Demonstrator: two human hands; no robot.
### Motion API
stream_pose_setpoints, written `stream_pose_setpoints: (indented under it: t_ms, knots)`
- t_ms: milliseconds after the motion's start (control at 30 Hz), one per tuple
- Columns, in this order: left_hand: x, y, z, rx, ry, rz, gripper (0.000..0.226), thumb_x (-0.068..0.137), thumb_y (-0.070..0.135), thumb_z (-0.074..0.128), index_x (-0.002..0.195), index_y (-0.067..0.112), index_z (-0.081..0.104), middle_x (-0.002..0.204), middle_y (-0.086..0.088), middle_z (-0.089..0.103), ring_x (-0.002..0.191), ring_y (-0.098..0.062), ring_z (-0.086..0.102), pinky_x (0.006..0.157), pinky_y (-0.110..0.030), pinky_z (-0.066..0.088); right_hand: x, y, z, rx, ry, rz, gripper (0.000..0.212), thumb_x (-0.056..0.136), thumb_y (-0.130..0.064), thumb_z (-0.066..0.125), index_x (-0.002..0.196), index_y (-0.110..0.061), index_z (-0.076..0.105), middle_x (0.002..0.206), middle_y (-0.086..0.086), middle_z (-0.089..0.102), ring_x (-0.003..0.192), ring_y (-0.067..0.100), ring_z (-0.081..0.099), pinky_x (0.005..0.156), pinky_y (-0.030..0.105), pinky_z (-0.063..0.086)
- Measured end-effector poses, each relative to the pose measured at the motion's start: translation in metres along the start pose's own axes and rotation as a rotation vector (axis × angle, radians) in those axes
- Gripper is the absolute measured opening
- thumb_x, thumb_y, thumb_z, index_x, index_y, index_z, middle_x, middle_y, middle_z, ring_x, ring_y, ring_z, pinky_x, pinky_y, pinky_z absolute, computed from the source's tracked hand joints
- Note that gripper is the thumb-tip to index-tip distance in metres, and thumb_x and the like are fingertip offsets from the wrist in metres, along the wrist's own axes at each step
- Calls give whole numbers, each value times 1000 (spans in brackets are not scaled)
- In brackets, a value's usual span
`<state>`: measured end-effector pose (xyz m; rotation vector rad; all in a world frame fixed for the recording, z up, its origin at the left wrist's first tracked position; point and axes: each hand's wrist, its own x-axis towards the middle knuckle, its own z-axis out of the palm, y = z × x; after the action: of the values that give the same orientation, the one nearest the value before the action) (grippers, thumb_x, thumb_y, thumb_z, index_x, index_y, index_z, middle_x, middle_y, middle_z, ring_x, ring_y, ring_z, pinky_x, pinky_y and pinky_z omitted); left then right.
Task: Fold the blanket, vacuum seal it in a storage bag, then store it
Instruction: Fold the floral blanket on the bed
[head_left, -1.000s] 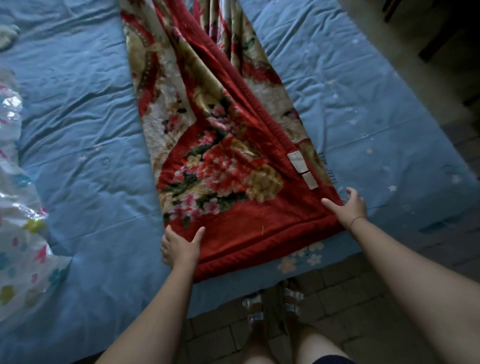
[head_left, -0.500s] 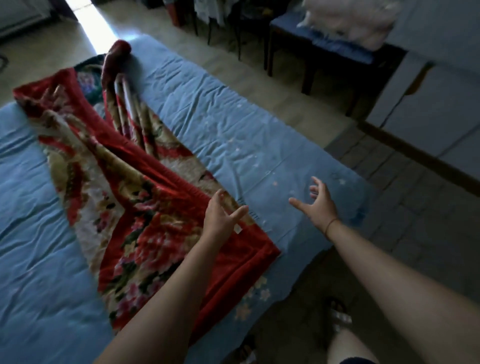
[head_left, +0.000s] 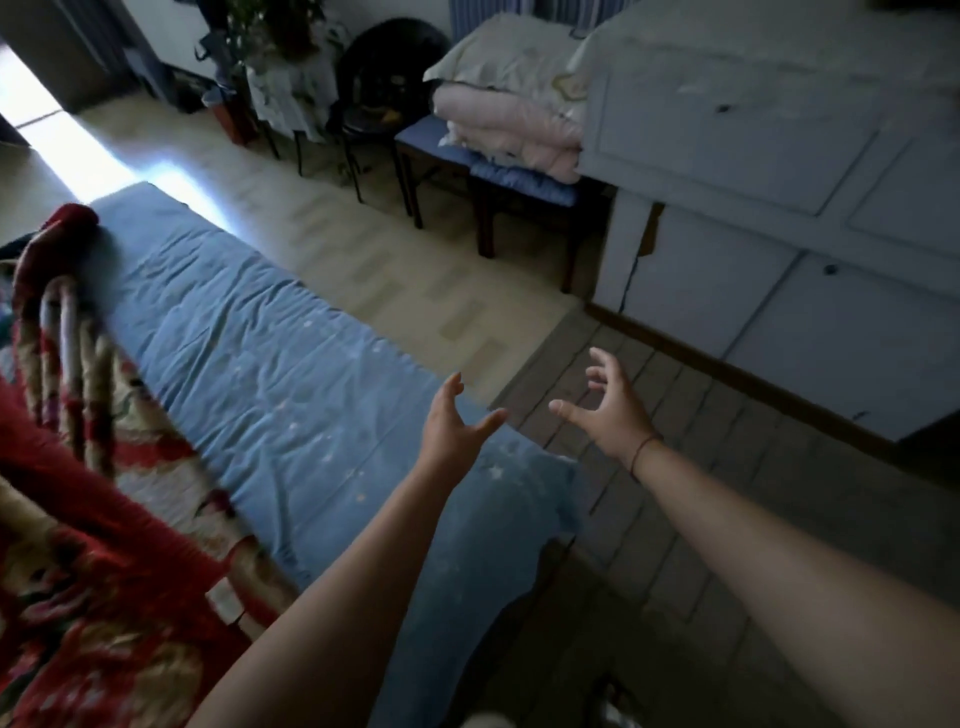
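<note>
The red floral blanket (head_left: 88, 525) lies folded lengthwise on a blue sheet (head_left: 270, 364) spread over the floor, filling the left edge of the view. My left hand (head_left: 453, 426) hovers over the sheet's right border with fingers spread, holding nothing. My right hand (head_left: 608, 410) is raised over the tiled floor to the right of the sheet, fingers loosely spread and empty. Both hands are clear of the blanket. No storage bag is in view.
A white cabinet with drawers (head_left: 779, 208) stands at the right. A bench (head_left: 498, 176) carrying stacked bedding (head_left: 514, 114) sits beside it. A black chair (head_left: 384, 78) and a plant stand (head_left: 291, 78) are at the back. Bare floor (head_left: 363, 249) runs between sheet and furniture.
Both hands let go of the blanket's near edge and lifted into the air. The view swung up and to the right, away from the blanket toward the cabinet.
</note>
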<state>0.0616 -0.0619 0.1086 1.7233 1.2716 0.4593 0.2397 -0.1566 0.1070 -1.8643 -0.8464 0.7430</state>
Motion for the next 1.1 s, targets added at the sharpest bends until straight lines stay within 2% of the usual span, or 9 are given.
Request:
stream_pose_setpoints:
  t_ms: [133, 400, 500, 600, 700, 800, 967, 1100]
  knots:
    - [44, 45, 43, -25, -24, 9, 86, 81, 38, 76, 150, 20, 28, 148, -1, 41, 136, -16, 38, 100, -24, 31, 54, 0, -49, -35, -23, -20, 89, 77, -31, 77, 147, -23, 24, 142, 4, 39, 125, 9, 37, 94, 27, 36]
    - [195, 99, 79, 2, 38, 36, 85, 81, 41, 74, 150, 21, 28, 149, 1, 40, 137, -16, 37, 107, -32, 34, 207, -10, -82, -29, -60, -51, 89, 78, -32, 76, 147, -23, 22, 142, 5, 39, 130, 16, 38, 96, 26, 35]
    - [267, 112, 78, -27, 86, 27, 86, 81, 41, 75, 150, 22, 28, 148, 1, 41, 136, -15, 37, 103, -28, 32, 286, -28, -79, -36, -105, -85, 88, 78, -33, 76, 147, -24, 22, 141, 5, 39, 126, 12, 38, 93, 25, 34]
    - [334, 130, 68, -60, 131, 3, 86, 80, 39, 75, 150, 22, 28, 149, 1, 41, 136, -15, 37, 103, -29, 33, 365, -54, -74, -40, -158, -93, 89, 78, -33, 76, 147, -24, 22, 141, 4, 39, 124, 9, 36, 94, 25, 35]
    - [390, 149, 51, -84, 197, -41, 85, 81, 36, 75, 150, 21, 28, 149, -1, 41, 136, -16, 37, 106, -33, 36, 433, -84, -65, -46, -222, -99, 87, 79, -33, 75, 147, -24, 22, 139, 3, 39, 128, 14, 38, 97, 29, 38]
    - [441, 164, 30, -89, 261, -54, 85, 81, 36, 76, 150, 20, 29, 148, -2, 42, 135, -17, 39, 108, -37, 38, 494, -112, -51, -43, -252, -129, 79, 81, -30, 74, 144, -22, 28, 130, -1, 42, 121, 12, 43, 98, 32, 42]
    - [523, 173, -5, -152, 390, -80, 81, 80, 29, 77, 147, 16, 34, 147, -7, 41, 131, -18, 42, 106, -36, 42, 596, -146, -19, -2, -355, -173, 65, 84, -20, 71, 139, -15, 37, 121, 5, 50, 103, 13, 55, 76, 15, 44]
    - [595, 172, -36, -162, 473, -131, 78, 81, 29, 78, 145, 14, 37, 145, -8, 45, 127, -18, 46, 103, -40, 46, 685, -170, 14, 10, -443, -226, 63, 83, -20, 72, 137, -16, 39, 118, 7, 53, 105, 19, 58, 83, 24, 46]
